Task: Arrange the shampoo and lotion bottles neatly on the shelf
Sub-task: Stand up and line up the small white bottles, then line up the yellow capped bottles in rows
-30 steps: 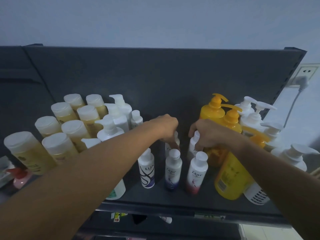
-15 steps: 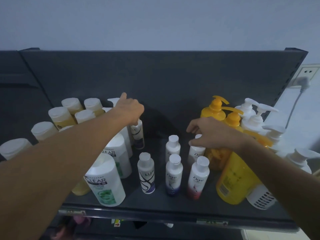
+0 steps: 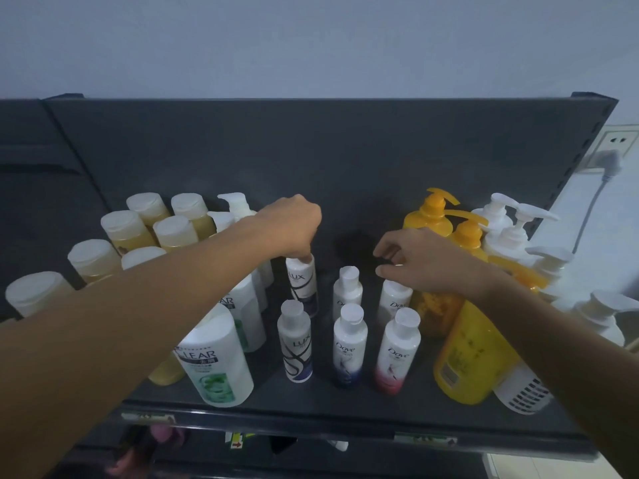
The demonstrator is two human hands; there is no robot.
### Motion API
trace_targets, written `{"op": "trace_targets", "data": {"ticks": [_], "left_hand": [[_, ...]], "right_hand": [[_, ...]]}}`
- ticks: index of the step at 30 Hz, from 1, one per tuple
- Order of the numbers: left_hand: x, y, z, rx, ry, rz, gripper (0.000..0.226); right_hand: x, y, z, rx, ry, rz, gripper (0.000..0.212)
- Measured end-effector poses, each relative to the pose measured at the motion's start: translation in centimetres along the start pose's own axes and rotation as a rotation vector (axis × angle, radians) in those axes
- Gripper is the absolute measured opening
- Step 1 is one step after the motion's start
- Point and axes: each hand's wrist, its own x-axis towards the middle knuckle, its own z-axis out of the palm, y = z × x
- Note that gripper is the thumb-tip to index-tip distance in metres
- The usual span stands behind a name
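Head view: left hand (image 3: 292, 227) pinched the cap of the rear Lux bottle (image 3: 303, 283), held tilted on the shelf (image 3: 311, 406). Right hand (image 3: 428, 262) hovered half-open, empty, just above the rear Dove bottle (image 3: 394, 300).

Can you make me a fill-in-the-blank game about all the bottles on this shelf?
1. The left hand holds the top of a small bottle labelled ____.
2. The right hand rests on the cap of a small bottle labelled ____.
3. The big white bottle at the front left has a ____ picture on its label.
4. The tall pump bottle at the back right is ____ in colour.

Missing words: Lux; Dove; green; orange
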Motion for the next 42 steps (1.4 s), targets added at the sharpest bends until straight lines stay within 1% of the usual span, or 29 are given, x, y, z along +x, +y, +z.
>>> {"op": "trace_targets", "data": {"ticks": [8, 14, 18, 20, 24, 29, 34, 39, 42], "left_hand": [[-1.7, 1.7, 1.6, -0.098, -0.055, -0.009, 0.029], [-2.6, 2.0, 2.1, -0.145, -0.017, 0.020, 0.030], [-3.1, 1.9, 2.2, -0.175, -0.020, 0.006, 0.040], [-3.3, 1.6, 2.1, -0.192, -0.001, 0.004, 0.044], [-4.7, 0.2, 1.3, -0.173, 0.096, -0.003, 0.043], [-8.4, -5.1, -1.2, -0.176, 0.166, 0.038, 0.036], [-13.5, -13.5, -2.7, -0.194, 0.240, -0.009, 0.031], [-19.2, -23.4, -1.0, -0.228, 0.241, -0.037, 0.029], [-21.2, -27.8, 1.1, -0.209, 0.220, -0.027, 0.033]], "right_hand": [[-1.1, -0.6, -0.2, -0.010, 0.018, 0.011, 0.030], [-1.3, -1.2, -0.6, -0.036, 0.067, 0.036, 0.030], [-1.3, -2.4, -1.0, -0.064, 0.095, 0.025, 0.029], [-1.3, -3.2, -1.1, -0.076, 0.108, 0.009, 0.027], [-0.8, -5.8, -1.5, -0.070, 0.127, -0.036, 0.026], [0.6, -11.4, -1.7, -0.036, 0.163, -0.120, 0.025], [2.5, -19.8, -0.4, -0.004, 0.145, -0.188, 0.025], [4.3, -28.9, 2.7, 0.079, 0.082, -0.214, 0.025], [5.0, -33.2, 5.4, 0.047, 0.054, -0.235, 0.031]]}}
